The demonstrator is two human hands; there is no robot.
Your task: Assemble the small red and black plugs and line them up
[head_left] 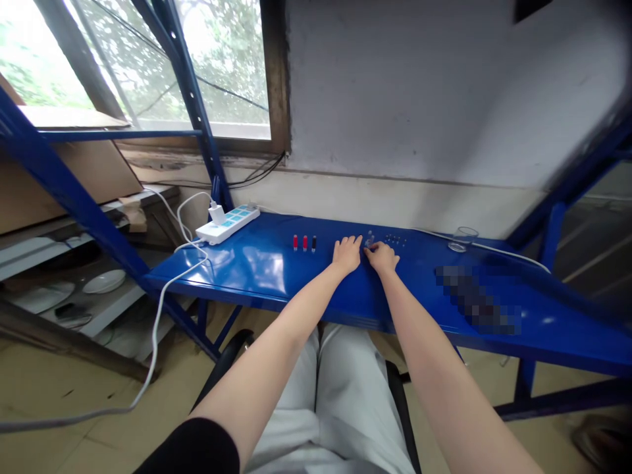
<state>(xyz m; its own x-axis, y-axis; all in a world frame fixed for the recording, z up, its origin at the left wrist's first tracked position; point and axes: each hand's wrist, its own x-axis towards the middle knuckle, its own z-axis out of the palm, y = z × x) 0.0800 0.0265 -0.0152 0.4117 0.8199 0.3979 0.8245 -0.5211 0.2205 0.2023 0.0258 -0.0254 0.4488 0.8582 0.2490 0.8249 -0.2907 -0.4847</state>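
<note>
My left hand (348,255) lies palm down on the blue tabletop, its fingers stretched out and somewhat apart. Close to its right is my right hand (383,258), thumb and fingers drawn together near the table surface; whatever they hold is too small to make out. Just beyond both hands sit a few small clear pieces (370,236). Behind my right hand, several tiny dark-and-light bits (395,239) are spread in rows. To the left of my left hand stand two small red cylinders (305,243) with pale lower ends, beside a similar black one (313,243).
A white power strip (228,224) with a plugged-in cable sits at the table's left end. A clear glass (464,239) stands at the back right, near a white cable. A blurred-out dark object (476,299) lies right of my right forearm. Blue shelf posts (190,92) frame the table (257,257).
</note>
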